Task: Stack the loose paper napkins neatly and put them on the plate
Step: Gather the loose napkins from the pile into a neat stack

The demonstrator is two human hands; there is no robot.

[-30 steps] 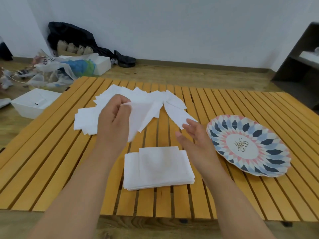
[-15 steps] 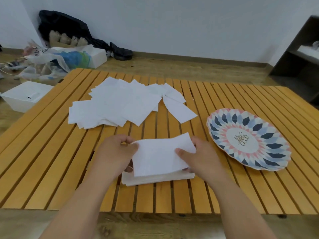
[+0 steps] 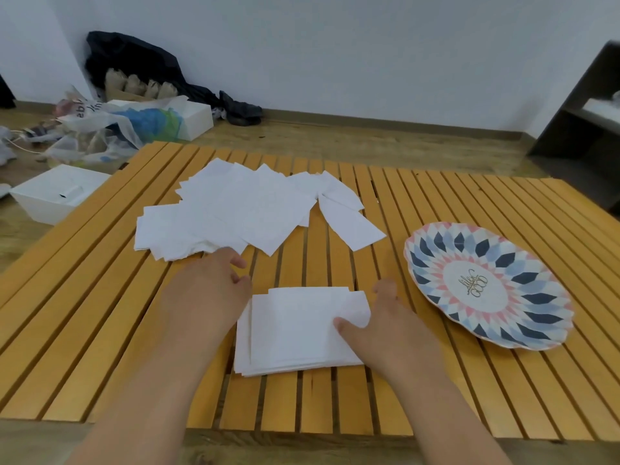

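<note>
So farthest left of the plate (image 3: 486,286), and a bit further back on the table (image 3: 100,330), the loose napkins (image 3: 235,209) are lying in a messy overlapping fan, lots of them not yet sorted. The left hand (image 3: 204,297) is sitting at the near edge of that mess. Its grip is relaxed, fingers loosely curled with nothing plainly in them, a fingertip about touching the closest sheet.

Closer to the plate, just left of it, the neat stack (image 3: 295,330) is lying flat on the slats. It's mostly square, but the top sheet is sitting a little crooked and its plate-side corner is lifting. The right hand (image 3: 396,330) is pinning that side. The thumb is pressing on top and the fingers are running along the plate-side edge. Can't tell if any are tucked under, so can't really say whether that grip is clamped on it.

The plate itself is sitting bare, near the stack but apart from it.

Judging by this, they're mid-stacking. To do it well they're probably wanting to square that top sheet first, grab one sheet at a time from the fan, and hold the stack down so it isn't sliding across the gaps.
</note>
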